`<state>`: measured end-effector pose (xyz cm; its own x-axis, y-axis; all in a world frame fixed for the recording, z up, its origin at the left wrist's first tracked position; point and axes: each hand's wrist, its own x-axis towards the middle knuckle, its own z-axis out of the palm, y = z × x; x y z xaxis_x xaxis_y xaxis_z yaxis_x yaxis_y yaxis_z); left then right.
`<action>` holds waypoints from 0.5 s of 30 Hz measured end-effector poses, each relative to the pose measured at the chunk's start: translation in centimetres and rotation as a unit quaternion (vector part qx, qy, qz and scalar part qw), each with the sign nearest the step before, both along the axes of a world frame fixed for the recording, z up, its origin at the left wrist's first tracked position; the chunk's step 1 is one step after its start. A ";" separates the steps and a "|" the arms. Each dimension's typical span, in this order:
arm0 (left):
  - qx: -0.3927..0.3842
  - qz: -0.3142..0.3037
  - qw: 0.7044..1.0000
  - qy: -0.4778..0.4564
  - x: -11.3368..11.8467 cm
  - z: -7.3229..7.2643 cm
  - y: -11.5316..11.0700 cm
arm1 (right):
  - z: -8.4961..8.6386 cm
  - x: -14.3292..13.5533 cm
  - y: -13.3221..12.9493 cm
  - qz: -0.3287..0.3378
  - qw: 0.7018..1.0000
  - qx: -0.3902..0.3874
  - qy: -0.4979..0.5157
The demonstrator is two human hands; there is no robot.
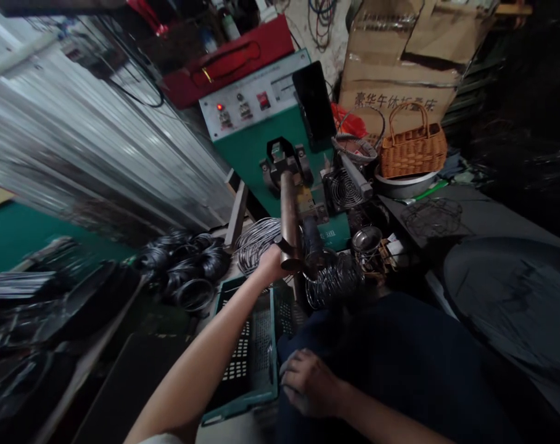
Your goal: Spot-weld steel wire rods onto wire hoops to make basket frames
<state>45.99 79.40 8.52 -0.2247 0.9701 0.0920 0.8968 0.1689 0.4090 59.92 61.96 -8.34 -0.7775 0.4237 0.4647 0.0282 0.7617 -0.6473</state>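
Note:
A metal bar (289, 213) sticks out toward me from the clamp-like head (282, 157) of a green machine (247, 151). At the bar's near end, my left hand (271, 264) is against its left side; its fingers are hidden behind the bar, so its grip does not show. Lower down, my right hand (310, 382) rests on my dark-trousered knee with fingers curled in. Whether anything is inside those fingers is too dark to see. Wire rings (335, 280) lie bunched right of the bar, and a coil of wire (256, 243) lies to its left.
Below my left arm stands a green plastic crate (274, 345). Dark wire coils (182, 265) are piled on the left. A control panel (256, 95) with a lit red lamp tops the machine. To the right are a wicker basket (414, 151) and a large dark round basin (515, 302).

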 end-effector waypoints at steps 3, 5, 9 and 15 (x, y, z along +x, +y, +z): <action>-0.026 -0.068 0.994 -0.076 -0.1 2.3 -0.6 | 0.0 0.1 0.1 -0.002 1.000 -0.002 0.003; -0.017 -0.047 0.981 -0.189 -0.2 3.4 -2.0 | 0.2 0.3 0.3 0.008 1.000 -0.004 0.009; 0.030 0.104 0.916 -0.387 -0.3 4.2 -7.9 | 1.9 1.7 1.5 0.010 0.997 -0.047 0.066; 0.027 0.185 0.829 -0.527 5.7 4.3 -19.1 | 8.8 7.6 3.9 -0.130 0.936 -0.292 0.150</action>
<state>51.68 60.33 12.87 -0.4894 0.8176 -0.3033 -0.0732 0.3081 0.9485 67.50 65.89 0.42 -0.4848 0.8303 0.2750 -0.0856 0.2678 -0.9597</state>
